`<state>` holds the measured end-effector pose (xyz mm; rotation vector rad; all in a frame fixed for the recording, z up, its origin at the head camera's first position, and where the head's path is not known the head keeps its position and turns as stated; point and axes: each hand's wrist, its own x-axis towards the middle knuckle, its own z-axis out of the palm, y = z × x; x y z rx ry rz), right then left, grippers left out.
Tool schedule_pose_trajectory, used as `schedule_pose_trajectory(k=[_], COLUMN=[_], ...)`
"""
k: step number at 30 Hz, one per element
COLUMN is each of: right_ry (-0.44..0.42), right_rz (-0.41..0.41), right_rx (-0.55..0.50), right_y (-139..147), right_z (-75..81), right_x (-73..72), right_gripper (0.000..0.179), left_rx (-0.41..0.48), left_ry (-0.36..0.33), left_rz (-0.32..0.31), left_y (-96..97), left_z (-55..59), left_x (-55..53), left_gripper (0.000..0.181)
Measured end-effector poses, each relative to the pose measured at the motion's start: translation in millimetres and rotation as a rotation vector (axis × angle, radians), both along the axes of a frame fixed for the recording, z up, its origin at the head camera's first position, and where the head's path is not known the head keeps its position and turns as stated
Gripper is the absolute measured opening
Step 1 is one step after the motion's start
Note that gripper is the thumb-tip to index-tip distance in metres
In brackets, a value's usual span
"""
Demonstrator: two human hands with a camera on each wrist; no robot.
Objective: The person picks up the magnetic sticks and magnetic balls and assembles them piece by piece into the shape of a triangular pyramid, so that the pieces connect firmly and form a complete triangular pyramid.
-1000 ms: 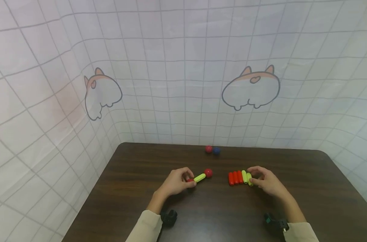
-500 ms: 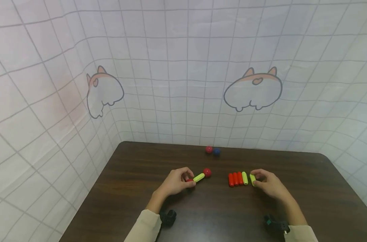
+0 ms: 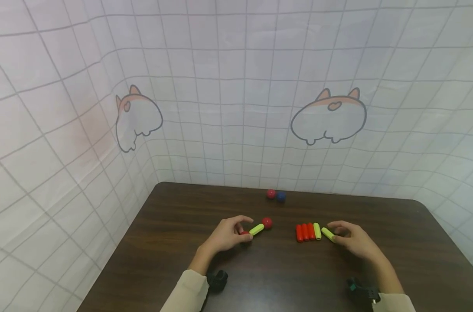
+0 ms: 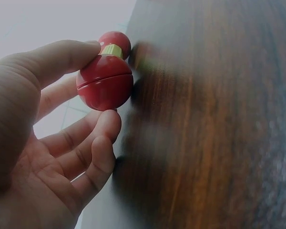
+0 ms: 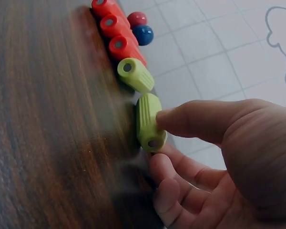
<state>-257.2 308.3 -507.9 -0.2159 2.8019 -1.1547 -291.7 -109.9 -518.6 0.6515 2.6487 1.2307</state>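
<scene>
My left hand [image 3: 225, 234] holds a red ball [image 4: 105, 82], its thumb on the near side and fingers behind. A yellow-green magnetic rod [image 3: 256, 229] joins that ball to a second red ball [image 3: 266, 223]. My right hand [image 3: 355, 242] grips another yellow-green magnetic rod [image 5: 150, 122] near one end, the thumb pressed on its ribbed side; some fingertips are hidden behind it. That rod lies slanted, a little right of a row of red rods [image 3: 305, 232] and one more yellow-green rod [image 3: 317, 231]. Grey inserts show in the rods' ends.
Farther back on the dark wooden table [image 3: 181, 208] a small red ball [image 3: 271, 193] and a blue ball [image 3: 281, 196] sit side by side. A white gridded curtain [image 3: 220, 108] with cartoon animals hangs behind and to the left.
My right hand has drawn its yellow-green rod rightward from the row and turned it, the near end swinging right. The left hand stays put, with its index finger a little straighter.
</scene>
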Motion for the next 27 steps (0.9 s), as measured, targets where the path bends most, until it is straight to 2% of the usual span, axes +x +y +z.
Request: schedule_pose_trajectory(k=[16,23,27], right_ry=[0.036,0.126,0.147], right_rz=[-0.053,-0.029,-0.002], right_rx=[0.056,0.016,-0.021], right_y=[1.2,-1.5,-5.8], right_z=[-2.8,0.8,5.9], right_x=[1.0,-0.7,-0.2], right_gripper=[0.040,0.040,0.042], left_rx=[-0.004,-0.017,-0.017], left_ry=[-0.007,-0.026,-0.024], left_rz=[-0.008,-0.011,-0.013], left_y=[0.4,0.0,-0.5], left_z=[2.0,2.2,1.3], left_x=[0.9,1.5,1.1], left_gripper=[0.047,0.038,0.035])
